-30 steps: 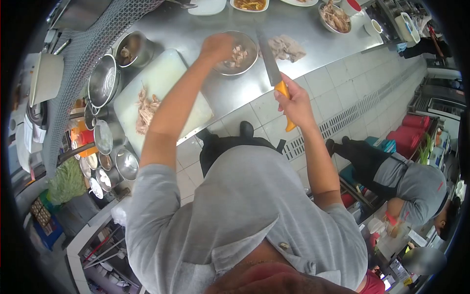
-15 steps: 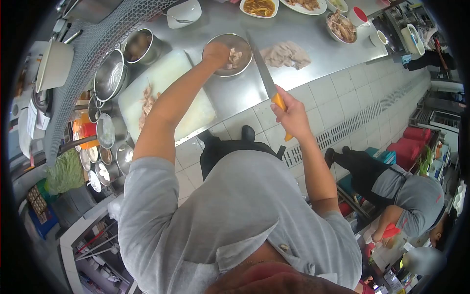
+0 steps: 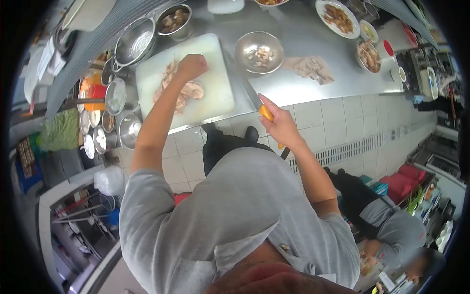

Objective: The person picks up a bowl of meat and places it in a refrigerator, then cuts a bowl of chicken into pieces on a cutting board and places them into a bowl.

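My left hand (image 3: 192,67) is over the white cutting board (image 3: 218,88), its fingers curled in; whatever they may hold is hidden. Below it on the board lie pieces of pale cooked meat (image 3: 193,90), partly covered by my forearm. In my right hand (image 3: 280,122) is a knife (image 3: 266,113) with an orange handle, at the table's front edge. Its blade points away from me, between the board and a steel bowl (image 3: 279,49). Small diced meat pieces (image 3: 262,57) lie in that bowl.
A crumpled cloth (image 3: 311,68) lies right of the bowl. Steel pots (image 3: 175,24) and bowls (image 3: 134,43) stand around the board's left side. A plate of food (image 3: 338,19) and a bowl of meat (image 3: 368,56) are at the right. A co-worker (image 3: 396,228) is at the lower right.
My left hand has left the steel bowl and moved back over the cutting board. My right hand still holds the knife, drawn slightly left. The view has shifted.
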The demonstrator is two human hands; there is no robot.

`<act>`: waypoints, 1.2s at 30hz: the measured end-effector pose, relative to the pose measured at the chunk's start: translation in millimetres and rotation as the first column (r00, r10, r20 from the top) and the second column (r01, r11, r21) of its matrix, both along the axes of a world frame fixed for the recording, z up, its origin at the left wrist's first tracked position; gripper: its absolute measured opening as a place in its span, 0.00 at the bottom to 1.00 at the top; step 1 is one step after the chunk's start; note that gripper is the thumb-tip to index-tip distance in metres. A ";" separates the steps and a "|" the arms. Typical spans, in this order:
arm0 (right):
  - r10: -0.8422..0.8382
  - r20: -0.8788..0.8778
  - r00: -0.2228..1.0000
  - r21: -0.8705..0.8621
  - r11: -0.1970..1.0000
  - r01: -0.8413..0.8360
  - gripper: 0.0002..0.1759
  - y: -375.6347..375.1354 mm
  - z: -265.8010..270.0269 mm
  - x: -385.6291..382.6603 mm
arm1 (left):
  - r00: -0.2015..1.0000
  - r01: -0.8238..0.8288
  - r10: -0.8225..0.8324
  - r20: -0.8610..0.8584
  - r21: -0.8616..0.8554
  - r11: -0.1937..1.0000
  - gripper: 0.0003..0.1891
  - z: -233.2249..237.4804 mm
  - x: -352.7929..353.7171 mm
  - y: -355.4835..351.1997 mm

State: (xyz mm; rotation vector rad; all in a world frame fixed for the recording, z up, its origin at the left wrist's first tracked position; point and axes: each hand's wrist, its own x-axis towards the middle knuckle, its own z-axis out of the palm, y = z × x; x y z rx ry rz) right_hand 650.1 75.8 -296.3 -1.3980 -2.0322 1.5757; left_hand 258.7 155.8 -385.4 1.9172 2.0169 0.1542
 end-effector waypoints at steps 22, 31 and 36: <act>0.212 0.118 0.970 0.279 0.930 -0.238 0.37 11.7 -30.1 -67.2 | 0.971 -0.233 0.234 -0.053 0.030 0.972 0.11 -7.5 7.1 -30.5; 0.294 0.180 0.939 0.290 0.896 -0.336 0.38 13.6 -26.0 -80.3 | 0.964 -0.249 0.253 -0.078 0.052 0.967 0.08 -7.1 11.0 -32.8; 0.278 0.274 0.921 0.324 0.875 -0.360 0.37 10.8 -44.9 -84.0 | 0.960 -0.260 0.254 -0.118 -0.043 0.965 0.11 9.3 18.0 -33.4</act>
